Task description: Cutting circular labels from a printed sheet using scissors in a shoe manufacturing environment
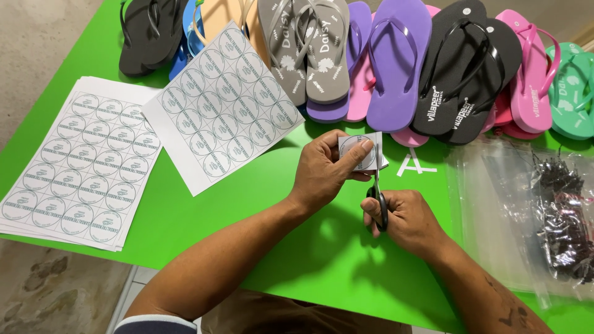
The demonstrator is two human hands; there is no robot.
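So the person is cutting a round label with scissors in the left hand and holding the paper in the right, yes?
Not quite. The head view shows the scissors in the right hand; the left hand holds the paper label.

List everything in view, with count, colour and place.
Table: one, bright green, under everything.
Sticker sheets: a white stack at the left edge, one loose sheet leaning on the sandals.
Sandals: a row along the far edge; black, blue, tan, grey, purple, pink, teal; exact count unclear.
Plastic bags: clear, at the right, holding small dark pieces; count unclear.
Paper label: one, white with a round print, in the left hand.
Scissors: one pair, dark handles, cutting the label.
Left hand: grips the label.
Right hand: works the scissors.
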